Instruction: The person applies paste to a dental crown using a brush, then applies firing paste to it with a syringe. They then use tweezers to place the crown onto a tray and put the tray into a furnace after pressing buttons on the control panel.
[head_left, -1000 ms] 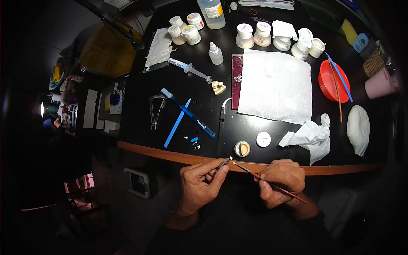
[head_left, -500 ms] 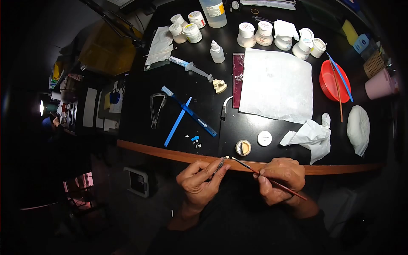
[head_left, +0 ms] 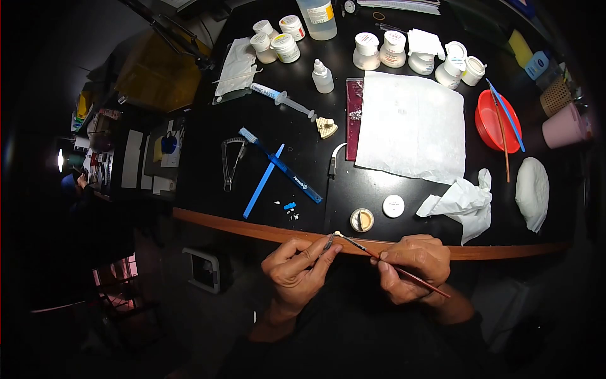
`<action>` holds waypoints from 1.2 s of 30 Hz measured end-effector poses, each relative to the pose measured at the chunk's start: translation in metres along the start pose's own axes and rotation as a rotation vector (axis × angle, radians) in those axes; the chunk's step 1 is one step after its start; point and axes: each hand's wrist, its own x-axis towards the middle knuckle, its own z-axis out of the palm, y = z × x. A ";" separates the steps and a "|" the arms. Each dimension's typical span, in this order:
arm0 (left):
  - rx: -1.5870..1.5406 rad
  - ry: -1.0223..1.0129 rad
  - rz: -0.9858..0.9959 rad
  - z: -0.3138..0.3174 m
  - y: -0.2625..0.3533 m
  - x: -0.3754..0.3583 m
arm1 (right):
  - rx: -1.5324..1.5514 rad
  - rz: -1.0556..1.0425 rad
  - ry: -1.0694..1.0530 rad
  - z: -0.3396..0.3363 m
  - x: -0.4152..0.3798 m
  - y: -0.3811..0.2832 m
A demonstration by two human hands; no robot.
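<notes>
Near the table's front edge, my left hand [head_left: 295,271] pinches a slim metal tool [head_left: 329,242] with a tiny whitish piece [head_left: 338,234] at its tip. My right hand [head_left: 416,268] is closed around a thin reddish-brown brush [head_left: 404,271], whose dark tip meets or nearly meets the piece. Just beyond the hands stands an open small jar [head_left: 362,220] of cream-coloured material, and its white lid [head_left: 393,206] lies to the right. A yellowish tooth model [head_left: 326,127] sits farther back.
Left of centre lie a blue toothbrush [head_left: 287,172], a blue stick [head_left: 262,184], a caliper [head_left: 232,165] and a syringe [head_left: 278,98]. White paper [head_left: 410,126], crumpled tissue [head_left: 467,205] and a red bowl [head_left: 489,126] are on the right. Jars line the back. A person [head_left: 76,183] is far left.
My right hand has shifted slightly left, bringing the brush tip up to the whitish piece. My left hand has hardly moved.
</notes>
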 end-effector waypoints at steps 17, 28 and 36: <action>0.043 0.007 0.017 0.004 -0.006 -0.002 | -0.002 -0.007 -0.019 -0.001 0.000 0.001; 0.059 0.041 0.065 0.005 -0.006 -0.005 | -0.075 -0.015 0.072 0.004 -0.003 0.004; 0.076 0.012 0.077 0.003 -0.005 -0.008 | -0.062 -0.038 0.031 0.007 -0.002 0.006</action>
